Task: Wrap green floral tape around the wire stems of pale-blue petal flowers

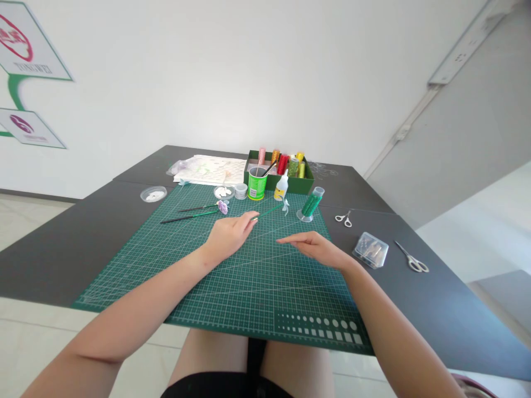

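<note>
Left grip pinches a green stem; right grip is unclenched, fingers extended.

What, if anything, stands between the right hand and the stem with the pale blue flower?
Nothing visible does: only the mat shows between the right hand and the stem. The left hand holds the stem's near end, and the thread spool stands right of the flower, off that path. A fine thread could go unseen.

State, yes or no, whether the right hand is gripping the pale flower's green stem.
No, the left hand grips the green stem, while the right hand is apart from it.
</note>
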Action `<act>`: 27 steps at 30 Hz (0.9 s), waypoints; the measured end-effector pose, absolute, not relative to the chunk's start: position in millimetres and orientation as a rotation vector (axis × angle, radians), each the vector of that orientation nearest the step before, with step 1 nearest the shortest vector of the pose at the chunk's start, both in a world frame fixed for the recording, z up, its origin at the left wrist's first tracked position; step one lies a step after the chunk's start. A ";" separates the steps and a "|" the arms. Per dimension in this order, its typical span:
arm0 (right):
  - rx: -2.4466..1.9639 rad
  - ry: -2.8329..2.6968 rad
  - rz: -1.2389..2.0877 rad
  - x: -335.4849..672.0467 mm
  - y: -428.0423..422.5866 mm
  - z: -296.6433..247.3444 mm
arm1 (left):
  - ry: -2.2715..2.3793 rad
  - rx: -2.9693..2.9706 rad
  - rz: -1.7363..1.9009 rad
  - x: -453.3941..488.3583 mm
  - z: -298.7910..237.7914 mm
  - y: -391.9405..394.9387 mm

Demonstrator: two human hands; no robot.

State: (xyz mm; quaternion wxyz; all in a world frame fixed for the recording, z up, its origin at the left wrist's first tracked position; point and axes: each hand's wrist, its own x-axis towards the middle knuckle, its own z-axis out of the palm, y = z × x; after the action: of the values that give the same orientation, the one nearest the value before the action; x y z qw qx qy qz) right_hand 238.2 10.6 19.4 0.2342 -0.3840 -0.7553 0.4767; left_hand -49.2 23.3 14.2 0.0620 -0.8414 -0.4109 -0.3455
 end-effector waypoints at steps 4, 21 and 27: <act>-1.015 -1.822 1.493 248.1 10.6 22.8 | -1.514 -2.493 -1.164 -61.7 16.4 39.8; -1.361 -1.647 0.976 285.8 28.7 29.4 | -1.793 -2.308 -1.923 -83.3 20.8 68.2; -1.243 -1.754 1.029 278.8 25.7 29.3 | -1.692 -2.403 -1.917 -79.3 26.6 61.1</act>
State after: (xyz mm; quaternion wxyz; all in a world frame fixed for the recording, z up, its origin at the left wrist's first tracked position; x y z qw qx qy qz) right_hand 278.8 25.7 29.3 0.3700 -0.4845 -0.6837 0.4012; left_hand -79.3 61.1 26.6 -0.1824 -0.6734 -0.4740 -0.5371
